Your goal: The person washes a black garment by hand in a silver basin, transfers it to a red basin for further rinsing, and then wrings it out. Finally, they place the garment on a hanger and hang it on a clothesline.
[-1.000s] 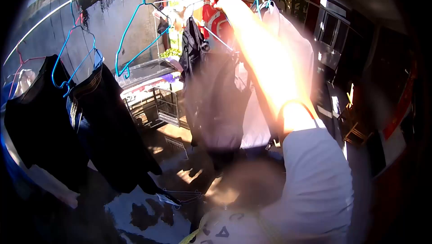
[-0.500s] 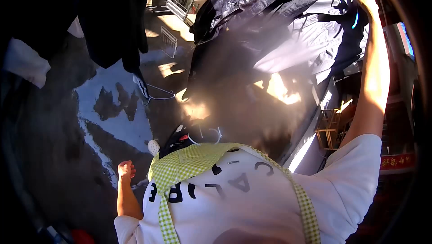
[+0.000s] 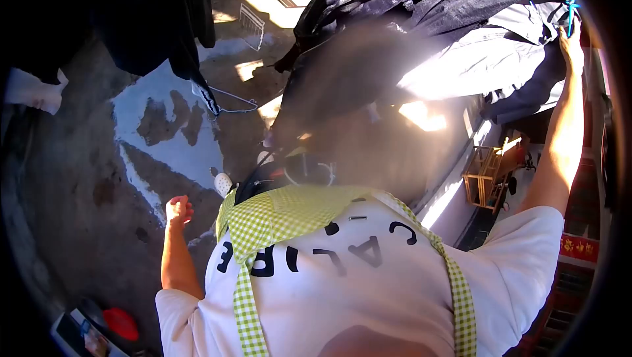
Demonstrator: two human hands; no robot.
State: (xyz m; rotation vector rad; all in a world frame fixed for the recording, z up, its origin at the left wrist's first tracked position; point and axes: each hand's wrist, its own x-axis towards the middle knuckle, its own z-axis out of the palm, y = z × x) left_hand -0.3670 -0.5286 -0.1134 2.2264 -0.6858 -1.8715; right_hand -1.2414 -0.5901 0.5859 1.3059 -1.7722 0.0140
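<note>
My right hand [image 3: 571, 46] is raised at the upper right, its fingers closed at a blue clothes hanger [image 3: 571, 6]. Beside and below that hanger hang dark garments [image 3: 421, 1] and a pale, sunlit cloth [image 3: 490, 60]. My left hand [image 3: 178, 211] hangs low at my left side, fingers curled, with nothing visible in it. I wear a white T-shirt [image 3: 368, 291] and a green checked apron [image 3: 283, 215]. A blurred haze covers the middle of the view and hides part of the cloth.
Dark clothes [image 3: 141, 21] hang at the upper left, with a white hanger [image 3: 237, 103] at their lower end. A metal rack [image 3: 251, 21] stands on the concrete floor [image 3: 85, 159]. A wooden stool [image 3: 484, 176] is at the right, a red basin [image 3: 120, 324] at the lower left.
My right hand has moved right and slightly down in the view, along with the blue hanger. My left hand has risen slightly. The hanging cloth has shifted to the right.
</note>
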